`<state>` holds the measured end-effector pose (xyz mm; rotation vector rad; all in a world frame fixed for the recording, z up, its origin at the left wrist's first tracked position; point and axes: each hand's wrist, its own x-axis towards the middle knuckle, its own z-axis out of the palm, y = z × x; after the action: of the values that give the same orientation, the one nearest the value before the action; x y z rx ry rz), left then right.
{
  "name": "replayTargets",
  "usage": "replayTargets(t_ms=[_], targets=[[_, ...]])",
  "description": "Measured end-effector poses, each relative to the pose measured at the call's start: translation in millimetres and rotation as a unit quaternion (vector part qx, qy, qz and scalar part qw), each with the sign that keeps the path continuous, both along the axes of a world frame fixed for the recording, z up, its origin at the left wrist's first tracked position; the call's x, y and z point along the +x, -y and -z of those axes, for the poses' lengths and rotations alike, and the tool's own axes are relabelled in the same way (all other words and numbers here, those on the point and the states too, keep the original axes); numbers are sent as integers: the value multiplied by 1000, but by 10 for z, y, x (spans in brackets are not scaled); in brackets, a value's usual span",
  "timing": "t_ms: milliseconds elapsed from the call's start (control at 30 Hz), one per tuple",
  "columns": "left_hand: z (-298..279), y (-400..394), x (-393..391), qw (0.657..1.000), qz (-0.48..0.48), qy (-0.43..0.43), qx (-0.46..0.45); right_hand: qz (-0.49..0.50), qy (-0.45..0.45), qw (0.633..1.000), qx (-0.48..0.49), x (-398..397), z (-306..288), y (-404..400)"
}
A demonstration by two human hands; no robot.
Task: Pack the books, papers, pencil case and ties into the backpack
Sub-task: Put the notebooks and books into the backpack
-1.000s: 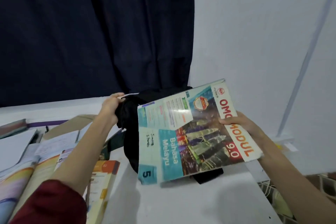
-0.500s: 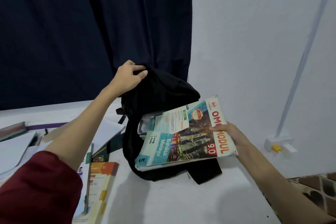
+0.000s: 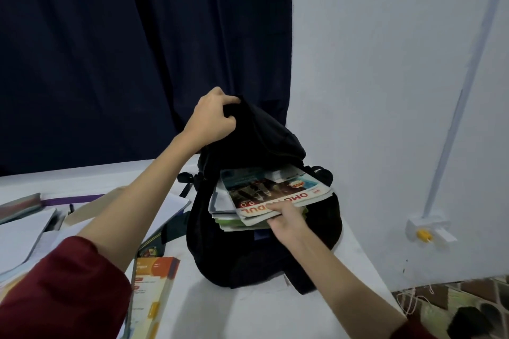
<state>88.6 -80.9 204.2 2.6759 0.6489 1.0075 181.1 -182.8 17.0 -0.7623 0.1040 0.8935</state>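
Observation:
A black backpack (image 3: 248, 253) stands upright on the white table (image 3: 248, 314), its mouth open toward me. My left hand (image 3: 212, 118) grips the top flap and holds it up. My right hand (image 3: 286, 219) pinches the near edge of a colourful workbook (image 3: 275, 190) with a red-lettered white spine. The workbook lies partly inside the opening, on top of several other books and papers that stick out of the bag. An orange-and-white book (image 3: 154, 286) lies flat on the table to the left of the bag.
Loose papers (image 3: 24, 231), open books and a grey book (image 3: 19, 205) cover the table's left side. A dark curtain (image 3: 137, 49) hangs behind. The white wall carries a socket with a yellow part (image 3: 424, 234) at the right. Patterned floor (image 3: 454, 303) shows at the lower right.
My left hand has lifted the backpack's flap higher. My right hand has turned the workbook flat and slid it into the bag's mouth, on the books inside.

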Motion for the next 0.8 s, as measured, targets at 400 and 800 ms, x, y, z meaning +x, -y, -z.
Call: replayTargets(t_ms=[400, 800], targets=[[135, -25, -80, 1000, 17, 19, -17, -113, 624, 727, -264, 274, 63, 507], [117, -36, -65, 999, 34, 34, -11, -63, 826, 411, -380, 545, 310, 86]])
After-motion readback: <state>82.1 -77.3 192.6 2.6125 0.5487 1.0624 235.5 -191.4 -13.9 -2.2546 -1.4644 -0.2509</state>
